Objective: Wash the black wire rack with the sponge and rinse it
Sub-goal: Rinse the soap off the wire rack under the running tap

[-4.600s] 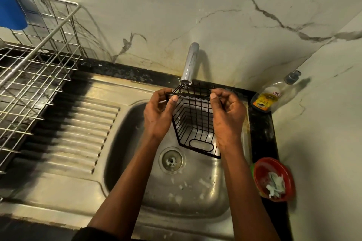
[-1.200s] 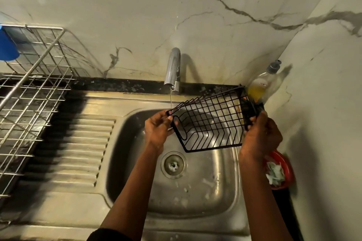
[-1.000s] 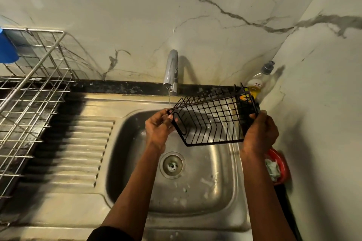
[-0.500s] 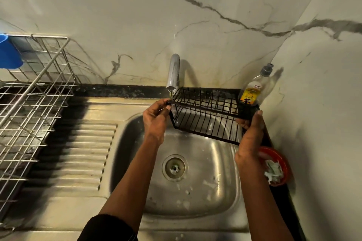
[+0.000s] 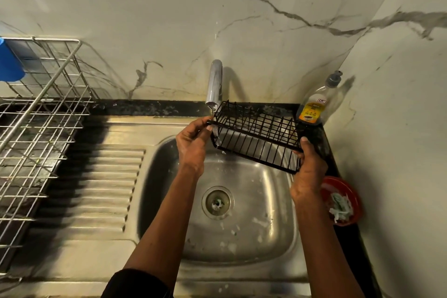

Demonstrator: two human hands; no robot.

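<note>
One rack [image 5: 256, 141] — steel sink [image 5: 244, 239], marble walls [image 5: 169, 19].

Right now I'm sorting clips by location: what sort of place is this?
Most likely a home kitchen, at the washing-up corner: a steel sink with a ribbed drainboard, a tap over it, a wire dish drainer to the left and a dish-soap bottle in the corner.

Veined marble walls [image 5: 169, 19] are meeting in a corner at 1 o'clock. A steel sink [image 5: 266, 237] is sitting at centre, its chrome tap [image 5: 214, 82] rising at 12 o'clock and casting a shadow on the wall. A silver dish drainer [image 5: 36, 128] is standing at 9 o'clock on the black counter [image 5: 145, 107].
</note>
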